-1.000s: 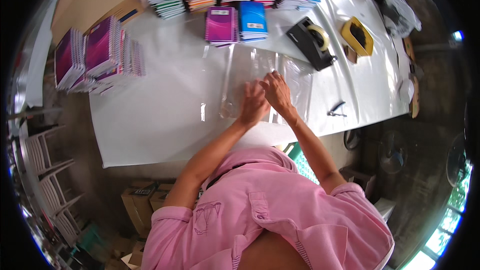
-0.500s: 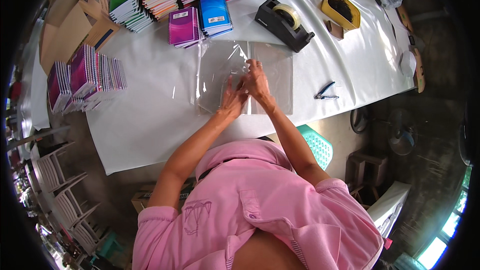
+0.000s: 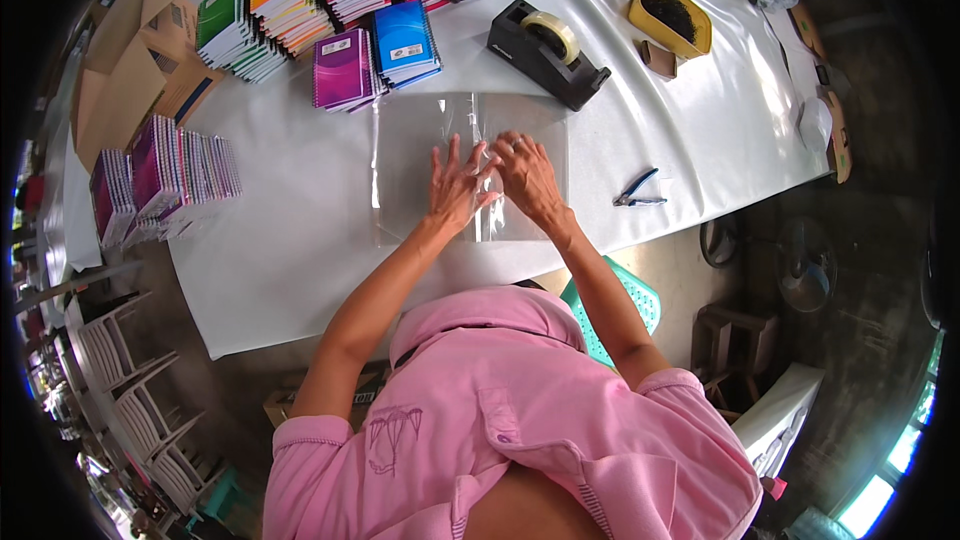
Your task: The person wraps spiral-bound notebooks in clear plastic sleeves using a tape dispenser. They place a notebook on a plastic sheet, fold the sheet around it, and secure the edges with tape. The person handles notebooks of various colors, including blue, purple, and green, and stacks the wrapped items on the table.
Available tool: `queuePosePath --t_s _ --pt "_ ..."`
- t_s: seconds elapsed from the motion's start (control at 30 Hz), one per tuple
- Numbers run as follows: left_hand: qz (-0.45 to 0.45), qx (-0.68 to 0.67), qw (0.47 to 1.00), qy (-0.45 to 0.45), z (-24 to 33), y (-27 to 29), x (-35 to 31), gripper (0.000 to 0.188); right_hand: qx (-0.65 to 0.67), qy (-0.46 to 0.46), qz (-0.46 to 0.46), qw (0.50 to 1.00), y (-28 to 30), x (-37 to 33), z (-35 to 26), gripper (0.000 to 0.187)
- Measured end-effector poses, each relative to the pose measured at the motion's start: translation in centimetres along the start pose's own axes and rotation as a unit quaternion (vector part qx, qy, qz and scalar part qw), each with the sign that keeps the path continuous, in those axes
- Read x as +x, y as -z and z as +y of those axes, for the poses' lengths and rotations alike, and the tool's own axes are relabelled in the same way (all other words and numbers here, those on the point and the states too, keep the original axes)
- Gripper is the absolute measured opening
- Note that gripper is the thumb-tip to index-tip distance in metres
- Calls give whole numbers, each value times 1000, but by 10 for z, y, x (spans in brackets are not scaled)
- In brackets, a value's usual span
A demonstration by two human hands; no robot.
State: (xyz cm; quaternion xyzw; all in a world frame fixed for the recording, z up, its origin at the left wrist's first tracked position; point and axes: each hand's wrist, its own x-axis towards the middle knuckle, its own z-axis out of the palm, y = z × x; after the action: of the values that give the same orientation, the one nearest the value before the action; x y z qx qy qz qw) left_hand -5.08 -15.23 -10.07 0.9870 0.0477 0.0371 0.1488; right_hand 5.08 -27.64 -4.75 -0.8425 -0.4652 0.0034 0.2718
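Note:
A clear plastic sheet [image 3: 410,130] lies flat on the white-covered table in front of me, with a shiny seam running down its middle. My left hand [image 3: 458,188] rests on it left of the seam, fingers spread. Just right of the seam, my right hand [image 3: 530,180] has its fingers bent and drawn together on the plastic; its fingertips are partly hidden. A ring shows on one of its fingers. The two hands nearly meet at the seam.
Beyond the sheet stand a black tape dispenser [image 3: 548,55], a purple notebook [image 3: 342,70] and a blue notebook pile [image 3: 405,40]. Blue-handled cutters [image 3: 638,190] lie right. Purple notebooks [image 3: 160,175] stand left, near cardboard boxes [image 3: 125,90]. A yellow tub [image 3: 670,18] sits far right.
My left hand has opened out, its fingers spreading over the plastic. My right hand has shifted slightly right and lower. The whole view has moved a little, carrying the table things leftward.

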Motion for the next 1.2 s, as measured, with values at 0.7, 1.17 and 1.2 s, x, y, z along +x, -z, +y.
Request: queuePosePath --t_s 0.7,1.17,1.2 --pt "33 -42 998 37 27 -3 43 72 31 -268 176 947 11 316 140 60" --pt "156 -124 960 199 -2 4 -30 55 283 164 -271 905 112 211 54 34" --pt "193 -159 944 213 -8 -7 -38 55 288 176 -322 885 91 199 43 37"
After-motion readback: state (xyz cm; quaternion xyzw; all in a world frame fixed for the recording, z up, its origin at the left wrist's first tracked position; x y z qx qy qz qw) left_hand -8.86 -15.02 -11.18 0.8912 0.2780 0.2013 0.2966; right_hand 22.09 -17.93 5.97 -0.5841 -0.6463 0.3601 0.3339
